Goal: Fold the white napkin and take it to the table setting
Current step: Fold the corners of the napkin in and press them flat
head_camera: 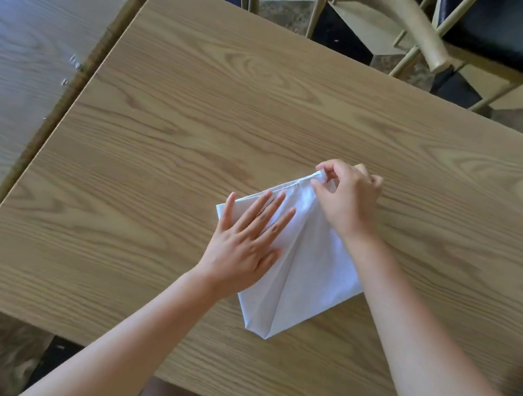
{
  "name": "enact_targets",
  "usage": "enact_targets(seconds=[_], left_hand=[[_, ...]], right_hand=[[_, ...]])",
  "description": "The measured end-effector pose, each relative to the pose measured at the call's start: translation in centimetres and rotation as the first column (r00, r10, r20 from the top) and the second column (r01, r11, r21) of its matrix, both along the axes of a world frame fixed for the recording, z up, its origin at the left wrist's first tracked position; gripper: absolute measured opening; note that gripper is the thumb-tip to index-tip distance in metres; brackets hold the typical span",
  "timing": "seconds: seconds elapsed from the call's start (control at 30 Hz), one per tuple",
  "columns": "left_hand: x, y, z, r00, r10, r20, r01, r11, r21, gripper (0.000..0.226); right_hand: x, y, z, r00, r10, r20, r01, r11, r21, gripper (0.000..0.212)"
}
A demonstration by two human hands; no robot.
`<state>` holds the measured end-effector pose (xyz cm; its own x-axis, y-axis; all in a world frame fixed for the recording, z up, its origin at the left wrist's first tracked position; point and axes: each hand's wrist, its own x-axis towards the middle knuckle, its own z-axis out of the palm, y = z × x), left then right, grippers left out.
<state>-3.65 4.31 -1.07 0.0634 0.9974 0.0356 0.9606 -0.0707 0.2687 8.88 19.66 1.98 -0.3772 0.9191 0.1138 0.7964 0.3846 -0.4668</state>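
Head view: napkin pinned and pinched on bench

A folded white cloth napkin point(304, 267) lies on the light wood-grain bench point(161, 155), under the left hand point(246, 238), spread flat. The right hand point(347, 197) pinches its far corner between thumb and fingers.

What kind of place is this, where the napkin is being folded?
Probably a restaurant or cafe dining room, though a home dining area is possible. A wood-grain table holds the white napkin, a second table stands close beside it, and a wooden chair with a dark seat faces the far edge.
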Motion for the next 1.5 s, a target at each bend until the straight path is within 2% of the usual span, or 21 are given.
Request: enact_targets(seconds=[0.07, 0.13, 0.23, 0.4, 0.6, 0.7, 0.77, 0.87, 1.0, 1.33, 1.4, 1.43, 1.5], left_hand=[[0.2, 0.1, -0.5, 0.998, 0.050, -0.033, -0.050, 0.999, -0.015, 0.059], [0.5, 0.2, -0.8, 0.995, 0.087, -0.042, -0.089, 0.995, -0.033, 0.061], [0.7, 0.4, -0.9, 0.991, 0.124, -0.056, -0.126, 0.991, -0.047, 0.063], [-0.2, 0.2, -0.7, 0.984, 0.166, -0.064, -0.170, 0.983, -0.067, 0.066], [-1.8, -4.1, -0.4, 0.980, 0.179, -0.087, -0.190, 0.973, -0.132, 0.064], [-2.1, -4.6, 0.5, 0.996, 0.025, -0.088, -0.033, 0.995, -0.090, 0.066], [-1.5, -3.0, 0.8, 0.975, -0.207, -0.080, 0.203, 0.978, -0.057, 0.066], [-0.1, -1.4, -0.1, 0.832, -0.553, -0.040, 0.548, 0.831, -0.096, 0.069], [-0.2, -3.0, -0.6, 0.739, -0.674, 0.006, 0.668, 0.730, -0.144, 0.069], [0.8, -8.6, -0.1, 0.773, -0.632, 0.060, 0.628, 0.747, -0.216, 0.072], [0.4, -7.9, 0.6, 0.754, -0.652, 0.080, 0.656, 0.740, -0.148, 0.072], [0.1, -7.1, 1.2, 0.778, -0.625, 0.054, 0.628, 0.774, -0.080, 0.070], [-0.7, -4.1, 2.1, 0.907, -0.421, -0.021, 0.421, 0.904, 0.075, 0.064]], right_hand=[[0.3, 0.1, -0.6, 0.998, 0.037, 0.048, -0.042, 0.993, 0.115, 0.033], [0.6, -0.4, -1.2, 0.983, 0.133, 0.128, -0.156, 0.970, 0.189, 0.047], [1.2, -2.1, -2.9, 0.901, 0.328, 0.282, -0.372, 0.921, 0.117, 0.054], [1.7, -2.8, -4.2, 0.863, 0.334, 0.380, -0.349, 0.937, -0.031, 0.060], [1.6, -2.8, -4.0, 0.862, 0.336, 0.380, -0.346, 0.937, -0.044, 0.060], [1.6, -2.9, -4.0, 0.862, 0.334, 0.381, -0.348, 0.937, -0.034, 0.060], [1.6, -2.8, -4.1, 0.868, 0.336, 0.366, -0.347, 0.937, -0.038, 0.059], [1.6, -2.8, -4.1, 0.862, 0.343, 0.373, -0.354, 0.934, -0.042, 0.059], [1.6, -2.8, -4.0, 0.854, 0.356, 0.380, -0.359, 0.931, -0.066, 0.059], [1.6, -2.8, -3.7, 0.847, 0.361, 0.389, -0.349, 0.931, -0.104, 0.061], [1.6, -2.8, -3.3, 0.858, 0.375, 0.350, -0.361, 0.926, -0.109, 0.063], [1.8, -2.9, -3.1, 0.881, 0.365, 0.300, -0.351, 0.931, -0.102, 0.063], [2.5, -3.0, -2.3, 0.957, 0.228, 0.181, -0.219, 0.973, -0.068, 0.065]])
